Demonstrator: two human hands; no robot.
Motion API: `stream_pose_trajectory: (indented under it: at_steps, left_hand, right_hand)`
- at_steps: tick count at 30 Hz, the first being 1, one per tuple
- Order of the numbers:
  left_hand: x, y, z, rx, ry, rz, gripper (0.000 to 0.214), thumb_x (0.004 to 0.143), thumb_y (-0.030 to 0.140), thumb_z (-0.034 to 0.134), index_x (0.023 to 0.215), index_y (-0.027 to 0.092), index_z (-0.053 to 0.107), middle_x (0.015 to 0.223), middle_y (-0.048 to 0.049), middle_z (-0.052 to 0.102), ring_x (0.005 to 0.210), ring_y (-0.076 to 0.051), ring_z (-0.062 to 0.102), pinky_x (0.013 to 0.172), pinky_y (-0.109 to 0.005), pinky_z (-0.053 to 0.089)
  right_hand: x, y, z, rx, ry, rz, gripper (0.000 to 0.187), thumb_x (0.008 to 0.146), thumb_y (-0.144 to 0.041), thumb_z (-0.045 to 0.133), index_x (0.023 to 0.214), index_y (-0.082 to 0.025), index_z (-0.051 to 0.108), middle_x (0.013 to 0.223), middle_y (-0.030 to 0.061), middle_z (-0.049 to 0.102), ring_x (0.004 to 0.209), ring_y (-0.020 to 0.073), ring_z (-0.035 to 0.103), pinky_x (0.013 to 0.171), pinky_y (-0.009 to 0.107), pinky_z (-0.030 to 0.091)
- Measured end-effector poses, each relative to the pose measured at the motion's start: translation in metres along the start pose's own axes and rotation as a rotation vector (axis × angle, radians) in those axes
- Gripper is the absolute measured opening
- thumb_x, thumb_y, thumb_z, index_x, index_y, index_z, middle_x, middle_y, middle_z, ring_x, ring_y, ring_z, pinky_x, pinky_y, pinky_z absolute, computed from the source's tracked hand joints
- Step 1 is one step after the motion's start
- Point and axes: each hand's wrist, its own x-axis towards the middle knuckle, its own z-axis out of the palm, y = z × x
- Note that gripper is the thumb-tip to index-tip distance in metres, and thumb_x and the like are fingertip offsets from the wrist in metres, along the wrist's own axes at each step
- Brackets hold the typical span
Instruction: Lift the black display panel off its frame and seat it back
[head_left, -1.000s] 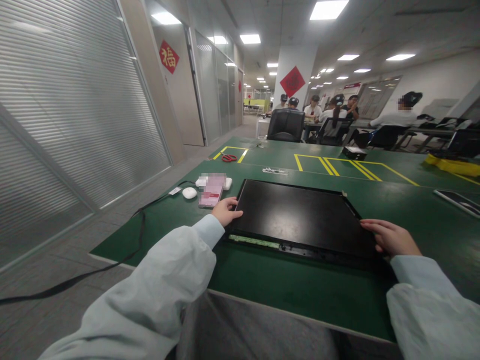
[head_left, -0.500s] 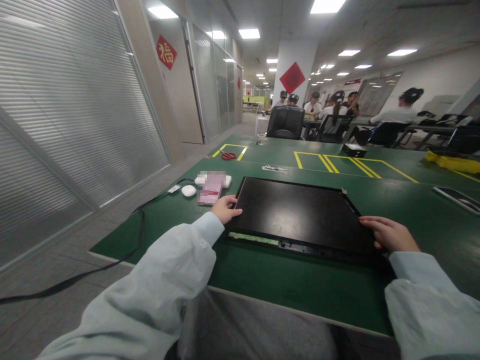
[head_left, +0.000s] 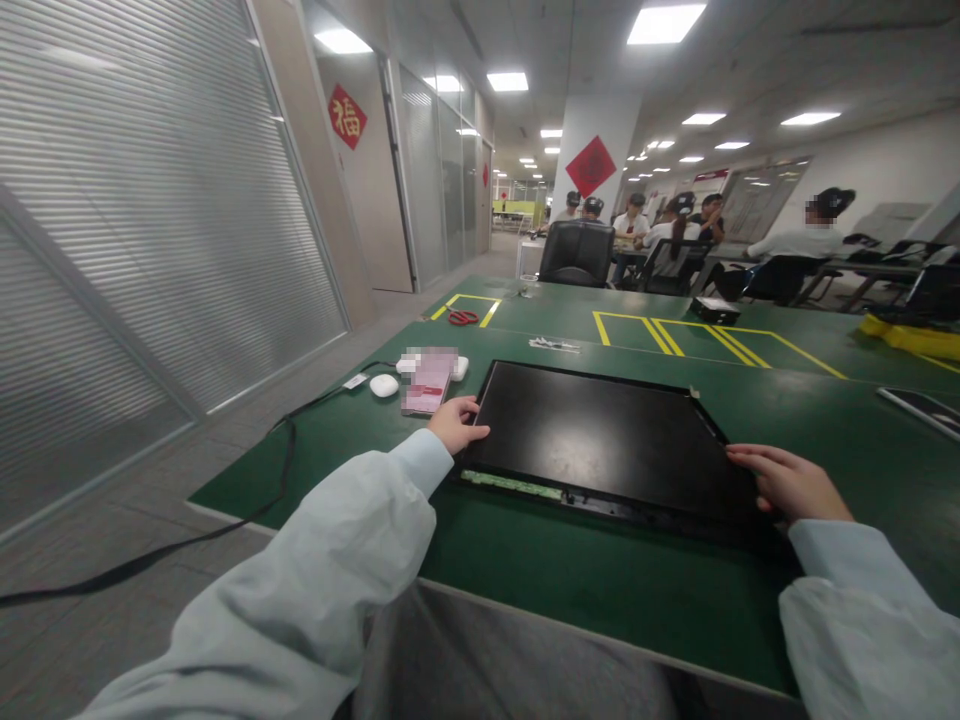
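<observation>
A black flat display panel (head_left: 600,430) lies face up, low over the green table, with a green circuit strip (head_left: 511,486) along its near edge. My left hand (head_left: 456,425) grips the panel's left edge, thumb on top and fingers at the side. On the opposite side, my right hand (head_left: 796,480) is closed on the right edge, fingertips on the frame and the other fingers partly hidden beneath. Whether the panel fully rests on the table, I cannot tell. Just beyond my left hand lies a pink phone (head_left: 426,392).
A white rounded object (head_left: 384,385) and a black strap (head_left: 288,455) lie at the left. Farther back on the table (head_left: 570,580) are red-handled scissors (head_left: 463,317), a small clear packet (head_left: 555,344) and a black box (head_left: 714,310). A tablet-like device (head_left: 919,410) lies at right. Several people sit beyond.
The whole view has shifted slightly, so everything appears a little lower and to the right. Both hands keep their hold on the panel's edges.
</observation>
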Motion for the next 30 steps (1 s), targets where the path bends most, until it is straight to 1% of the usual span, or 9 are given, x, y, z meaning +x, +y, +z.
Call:
stream_pose_trajectory:
  at_steps: [3,6,8,10,15,19,22,25,30]
  left_hand:
    - [-0.003,0.003,0.001,-0.004,0.014,-0.013,0.048,0.050,0.014,0.108,0.082,0.018,0.072,0.170,-0.0245,0.063,0.158,-0.048,0.062,0.144,-0.062,0.034]
    - [-0.006,0.008,0.003,-0.014,0.036,-0.036,0.047,0.050,0.009,0.107,0.082,0.016,0.073,0.171,-0.0284,0.061,0.159,-0.047,0.062,0.144,-0.060,0.033]
    - [-0.007,0.010,0.003,-0.021,0.041,-0.048,0.048,0.049,0.008,0.107,0.081,0.016,0.073,0.172,-0.0281,0.060,0.158,-0.047,0.062,0.144,-0.059,0.034]
    - [-0.007,0.011,0.003,-0.028,0.043,-0.055,0.048,0.047,0.007,0.107,0.081,0.016,0.074,0.173,-0.0265,0.061,0.158,-0.047,0.063,0.143,-0.059,0.035]
    - [-0.005,0.009,0.003,-0.047,0.054,-0.053,0.048,0.047,0.004,0.105,0.082,0.016,0.074,0.172,-0.0255,0.062,0.156,-0.046,0.065,0.142,-0.058,0.037]
    - [-0.004,0.006,0.003,-0.041,0.057,-0.038,0.048,0.047,0.005,0.105,0.081,0.016,0.074,0.167,-0.0231,0.066,0.156,-0.046,0.065,0.141,-0.060,0.040]
    - [-0.006,0.007,0.003,0.034,0.052,0.002,0.045,0.050,0.006,0.105,0.082,0.017,0.076,0.160,-0.0215,0.070,0.152,-0.044,0.068,0.139,-0.060,0.042]
    - [-0.009,0.008,0.003,0.157,0.055,0.054,0.038,0.056,0.007,0.102,0.083,0.017,0.079,0.155,-0.0210,0.071,0.150,-0.043,0.069,0.136,-0.059,0.048]
    - [-0.011,0.008,0.003,0.306,0.049,0.154,0.032,0.066,0.012,0.098,0.095,0.019,0.087,0.150,-0.0181,0.070,0.150,-0.043,0.068,0.131,-0.058,0.054]
  right_hand:
    - [-0.002,-0.008,-0.002,0.028,0.020,0.076,0.032,0.079,-0.047,0.078,0.099,-0.024,0.088,0.067,0.0071,0.069,0.045,0.0174,0.055,0.046,0.031,0.042]
    - [-0.002,-0.012,-0.003,-0.003,0.048,0.099,0.039,0.072,-0.049,0.079,0.101,-0.025,0.089,0.071,0.0038,0.073,0.045,0.0167,0.055,0.047,0.031,0.046]
    - [-0.001,-0.015,-0.003,-0.048,0.101,0.128,0.041,0.071,-0.050,0.077,0.101,-0.026,0.090,0.068,0.0018,0.072,0.044,0.0175,0.056,0.047,0.032,0.046]
    - [-0.002,-0.019,-0.003,-0.110,0.124,0.170,0.038,0.072,-0.049,0.075,0.099,-0.026,0.089,0.066,0.0005,0.071,0.043,0.0184,0.057,0.047,0.033,0.046]
    - [-0.003,-0.034,-0.005,-0.242,0.051,0.206,0.030,0.076,-0.045,0.075,0.097,-0.027,0.087,0.063,-0.0024,0.069,0.042,0.0191,0.060,0.052,0.035,0.051]
    - [-0.001,-0.036,-0.007,-0.307,-0.013,0.227,0.035,0.078,-0.045,0.075,0.104,-0.026,0.088,0.059,-0.0028,0.067,0.043,0.0213,0.063,0.055,0.036,0.054]
    - [-0.001,-0.032,-0.005,-0.305,-0.002,0.225,0.041,0.079,-0.048,0.073,0.109,-0.025,0.089,0.061,-0.0014,0.068,0.044,0.0215,0.062,0.053,0.036,0.051]
    - [-0.004,-0.032,-0.003,-0.308,0.021,0.204,0.043,0.081,-0.048,0.070,0.109,-0.023,0.089,0.064,-0.0002,0.069,0.045,0.0207,0.061,0.054,0.036,0.051]
    - [-0.011,-0.043,-0.002,-0.327,0.021,0.206,0.041,0.081,-0.046,0.068,0.108,-0.022,0.088,0.065,0.0000,0.070,0.044,0.0197,0.059,0.058,0.036,0.054]
